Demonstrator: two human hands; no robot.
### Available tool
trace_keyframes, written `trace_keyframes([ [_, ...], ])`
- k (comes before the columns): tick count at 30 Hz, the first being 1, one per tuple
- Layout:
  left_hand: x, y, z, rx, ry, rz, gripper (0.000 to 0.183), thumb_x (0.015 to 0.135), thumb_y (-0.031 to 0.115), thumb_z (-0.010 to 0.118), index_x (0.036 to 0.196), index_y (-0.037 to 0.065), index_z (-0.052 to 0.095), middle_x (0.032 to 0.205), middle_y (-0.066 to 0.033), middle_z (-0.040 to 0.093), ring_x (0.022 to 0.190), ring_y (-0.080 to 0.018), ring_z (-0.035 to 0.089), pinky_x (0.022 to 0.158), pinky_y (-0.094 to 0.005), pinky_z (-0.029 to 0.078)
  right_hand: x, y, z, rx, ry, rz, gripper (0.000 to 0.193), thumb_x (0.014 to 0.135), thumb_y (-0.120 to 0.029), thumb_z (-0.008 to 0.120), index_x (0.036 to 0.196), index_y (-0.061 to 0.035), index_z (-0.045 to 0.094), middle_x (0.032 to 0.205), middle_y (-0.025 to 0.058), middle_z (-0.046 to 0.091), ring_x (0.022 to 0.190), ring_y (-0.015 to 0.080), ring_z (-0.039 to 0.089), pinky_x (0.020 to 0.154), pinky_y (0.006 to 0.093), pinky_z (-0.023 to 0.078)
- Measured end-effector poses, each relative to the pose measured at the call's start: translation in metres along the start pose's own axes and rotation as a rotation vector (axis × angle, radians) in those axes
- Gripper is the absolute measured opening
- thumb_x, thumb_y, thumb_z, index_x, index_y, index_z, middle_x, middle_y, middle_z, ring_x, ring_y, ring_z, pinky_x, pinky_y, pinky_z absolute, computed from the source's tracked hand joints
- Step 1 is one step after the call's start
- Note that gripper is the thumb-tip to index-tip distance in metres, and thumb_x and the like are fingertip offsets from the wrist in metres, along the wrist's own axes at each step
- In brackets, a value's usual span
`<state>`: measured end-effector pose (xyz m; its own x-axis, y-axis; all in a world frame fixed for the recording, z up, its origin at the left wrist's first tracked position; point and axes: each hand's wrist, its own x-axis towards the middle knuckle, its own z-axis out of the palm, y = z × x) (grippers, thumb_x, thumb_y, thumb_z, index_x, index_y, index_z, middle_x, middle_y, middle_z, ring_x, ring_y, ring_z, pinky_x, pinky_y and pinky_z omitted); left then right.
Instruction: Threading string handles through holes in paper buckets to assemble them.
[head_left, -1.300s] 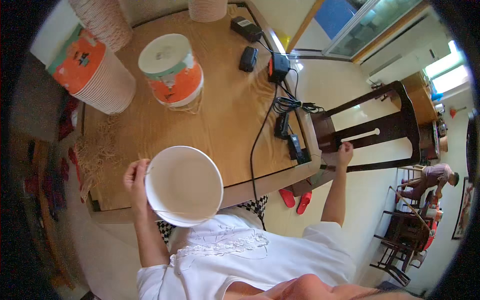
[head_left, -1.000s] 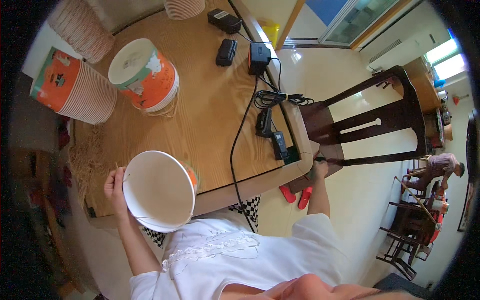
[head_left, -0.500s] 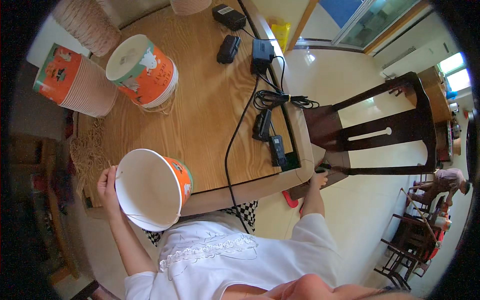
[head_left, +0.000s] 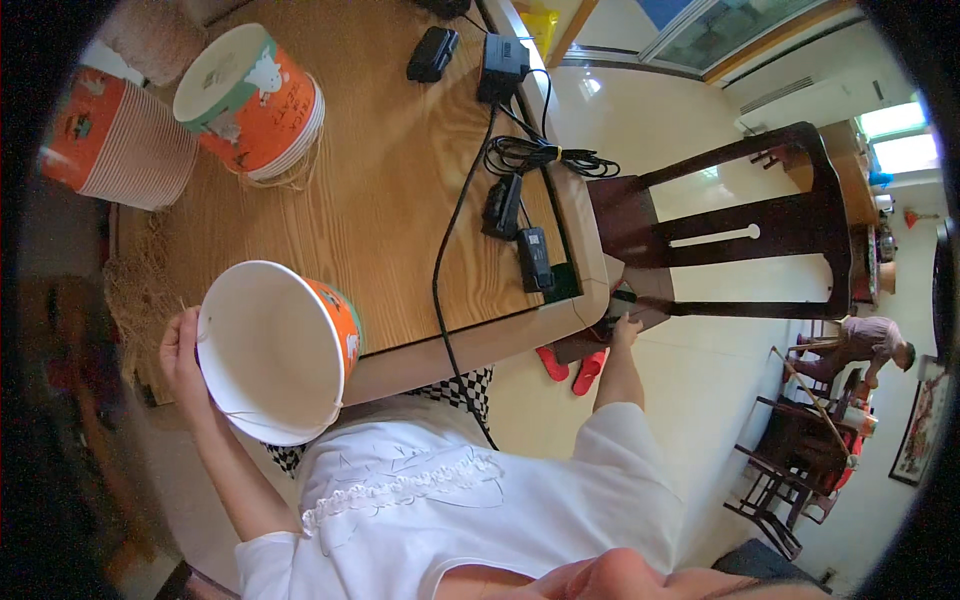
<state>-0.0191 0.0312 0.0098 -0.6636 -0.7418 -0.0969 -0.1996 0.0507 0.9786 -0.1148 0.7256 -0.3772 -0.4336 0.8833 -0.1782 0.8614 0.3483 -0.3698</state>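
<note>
My left hand (head_left: 183,360) grips the rim of a large paper bucket (head_left: 270,350), white inside with an orange and green printed outside. The bucket is tilted with its mouth toward me, at the table's near edge. A thin cord (head_left: 245,415) hangs at its rim. My right hand (head_left: 627,328) reaches past the table corner, down to the seat of a dark wooden chair (head_left: 630,230). Its fingers are drawn together by a small dark object (head_left: 622,296); what they hold is too small to make out.
On the wooden table (head_left: 380,200) stand stacked orange buckets (head_left: 255,110), with another stack (head_left: 130,145) lying tilted at the left. Loose twine (head_left: 150,290) hangs over the left edge. Black adapters (head_left: 503,68) and coiled cable (head_left: 525,155) lie along the right. Red slippers (head_left: 588,372) are on the floor.
The whole view has shifted, so table and chair sit further left and higher. My left hand keeps its grip on the bucket. My right hand stays at the chair seat.
</note>
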Motion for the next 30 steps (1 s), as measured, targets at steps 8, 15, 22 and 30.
trace_keyframes([
  [8,-0.007,-0.003,-0.006,-0.029,-0.099,-0.017,0.012,0.085,0.013,0.059,0.083,0.002,0.063,0.076,-0.0010,0.062,0.067,-0.0055,0.054,0.061,-0.0190,0.042,-0.002,-0.015,-0.039,-0.030,-0.042,0.013,0.063,0.074,-0.036,0.063,0.123,-0.0053,0.037,0.115,0.0214,0.053,0.106,0.0361,0.051,0.090,0.0439,0.041],
  [15,-0.002,0.008,-0.009,0.162,-0.342,0.165,0.008,0.082,0.006,0.060,0.083,0.001,0.065,0.074,0.0011,0.062,0.067,-0.0042,0.054,0.061,-0.0189,0.041,0.025,-0.078,-0.099,0.196,0.150,-0.336,0.043,0.074,-0.025,0.060,0.109,-0.0010,0.050,0.110,0.0189,0.054,0.097,0.0339,0.054,0.083,0.0407,0.043],
  [22,0.015,0.013,-0.044,0.208,-0.419,0.140,0.009,0.079,0.005,0.060,0.081,-0.001,0.066,0.072,-0.0024,0.064,0.067,-0.0071,0.056,0.062,-0.0212,0.044,-0.071,-0.268,-0.205,0.864,-0.214,-0.722,0.024,0.082,-0.013,0.058,0.103,-0.0027,0.054,0.083,0.0057,0.057,0.074,0.0111,0.052,0.068,0.0241,0.042],
  [30,0.025,-0.003,-0.058,0.022,-0.480,0.140,0.012,0.080,0.009,0.060,0.085,0.000,0.066,0.076,-0.0062,0.066,0.069,-0.0092,0.059,0.063,-0.0241,0.047,-0.422,-0.420,-0.268,0.365,-1.249,-1.469,0.026,0.086,-0.015,0.055,0.106,0.0011,0.054,0.098,0.0058,0.059,0.093,0.0153,0.056,0.084,0.0289,0.045],
])
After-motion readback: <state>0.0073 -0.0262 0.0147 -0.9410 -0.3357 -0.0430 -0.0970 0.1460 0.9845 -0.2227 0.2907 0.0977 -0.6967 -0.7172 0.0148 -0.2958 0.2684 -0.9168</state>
